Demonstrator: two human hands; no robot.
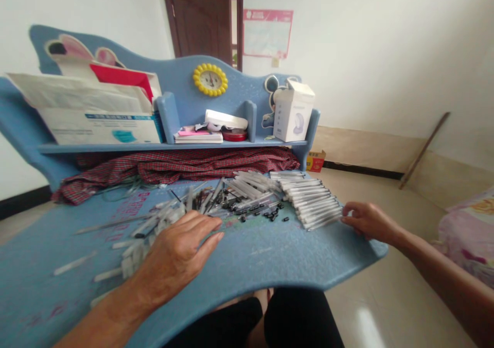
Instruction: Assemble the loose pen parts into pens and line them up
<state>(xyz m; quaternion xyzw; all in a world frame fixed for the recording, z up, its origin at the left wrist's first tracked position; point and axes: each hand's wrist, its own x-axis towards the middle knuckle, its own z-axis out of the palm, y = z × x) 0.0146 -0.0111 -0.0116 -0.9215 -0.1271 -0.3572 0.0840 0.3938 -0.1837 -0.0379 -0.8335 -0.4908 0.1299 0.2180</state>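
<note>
My left hand [187,242] hovers or rests palm down over the blue desk [262,255], fingers stretched and thumb apart, with nothing visible in it. Around and beyond it lie loose clear pen barrels [131,258], partly hidden by the hand. Ahead, more pen parts are heaped, with small black pen caps [274,213] scattered at the near side. To the right, a neat row of assembled pens [312,198] lies side by side. My right hand [366,221] is at the row's right end, fingers curled, its fingertips closed at the end of the nearest pen.
A blue shelf [239,144] at the back carries a mask box [104,126], papers, a red round tin [234,136] and a white carton [294,114]. Red checked cloth [185,163] lies beneath it. The desk's curved front edge is just above my knees.
</note>
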